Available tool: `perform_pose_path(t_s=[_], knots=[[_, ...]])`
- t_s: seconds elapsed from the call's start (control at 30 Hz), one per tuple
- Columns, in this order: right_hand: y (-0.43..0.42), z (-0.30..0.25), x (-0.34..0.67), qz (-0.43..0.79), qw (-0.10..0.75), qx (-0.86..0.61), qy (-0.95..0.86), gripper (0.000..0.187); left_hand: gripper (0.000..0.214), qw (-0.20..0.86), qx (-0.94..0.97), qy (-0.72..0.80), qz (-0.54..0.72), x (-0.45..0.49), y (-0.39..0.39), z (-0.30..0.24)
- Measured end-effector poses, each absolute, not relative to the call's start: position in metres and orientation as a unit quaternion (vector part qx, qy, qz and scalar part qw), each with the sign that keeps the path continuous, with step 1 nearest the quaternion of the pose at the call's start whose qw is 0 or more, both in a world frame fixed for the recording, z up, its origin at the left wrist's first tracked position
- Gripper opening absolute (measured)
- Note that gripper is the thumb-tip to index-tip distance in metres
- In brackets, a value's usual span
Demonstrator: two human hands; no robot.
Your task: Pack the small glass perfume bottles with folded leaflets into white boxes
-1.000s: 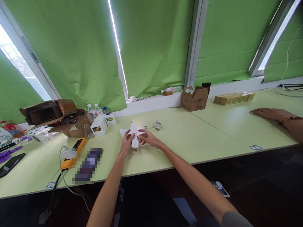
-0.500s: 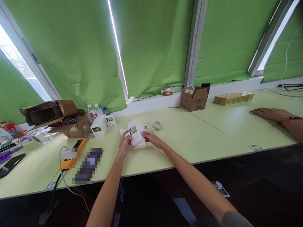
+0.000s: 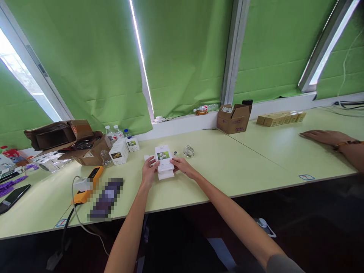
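Note:
A small white carton [image 3: 164,159] with a flower picture on its face lies flat on the pale green table [image 3: 216,167], its flap open toward me. My left hand [image 3: 149,170] grips its left side and my right hand [image 3: 182,165] grips its right side, fingers closed on it. Just behind it sit a small glass bottle [image 3: 188,151] and a tiny cap [image 3: 175,153].
Two more white cartons [image 3: 118,151] and water bottles [image 3: 110,132] stand at the left by open cardboard boxes [image 3: 61,132]. An orange device [image 3: 88,183] with a cable and a phone [image 3: 13,196] lie nearer. A brown box [image 3: 233,118] sits behind. Another person's hand [image 3: 327,136] rests at right.
The carton was on its narrow edge; both hands have turned it so its pictured face now points up and it lies flat.

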State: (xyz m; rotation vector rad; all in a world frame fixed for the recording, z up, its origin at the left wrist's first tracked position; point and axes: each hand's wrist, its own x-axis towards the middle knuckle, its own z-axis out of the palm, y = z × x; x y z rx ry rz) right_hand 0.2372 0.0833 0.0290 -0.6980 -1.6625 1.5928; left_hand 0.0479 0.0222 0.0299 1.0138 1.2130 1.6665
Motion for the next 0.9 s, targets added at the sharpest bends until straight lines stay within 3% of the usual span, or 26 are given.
perform_pose_path(t_s=[0.2, 0.37, 0.5, 0.6, 0.7, 0.9], knots=[[0.093, 0.020, 0.238, 0.577, 0.415, -0.328, -0.622, 0.046, 0.076, 0.453, 0.434, 0.452, 0.634, 0.057, 0.016, 0.035], [0.087, 0.027, 0.243, 0.606, 0.416, -0.305, -0.605, 0.064, 0.096, 0.461, 0.451, 0.451, 0.617, 0.060, 0.013, 0.037], [0.079, 0.038, 0.246, 0.620, 0.411, -0.254, -0.618, 0.074, 0.080, 0.449, 0.461, 0.445, 0.623, 0.056, 0.013, 0.038], [0.079, 0.038, 0.247, 0.615, 0.410, -0.252, -0.625, 0.064, 0.068, 0.451, 0.467, 0.444, 0.617, 0.054, 0.013, 0.038], [0.080, 0.036, 0.246, 0.618, 0.384, -0.254, -0.637, 0.046, 0.069, 0.458, 0.463, 0.440, 0.619, 0.054, 0.012, 0.039], [0.081, 0.036, 0.246, 0.612, 0.405, -0.263, -0.626, 0.040, 0.070, 0.447, 0.464, 0.455, 0.615, 0.058, 0.010, 0.040]])
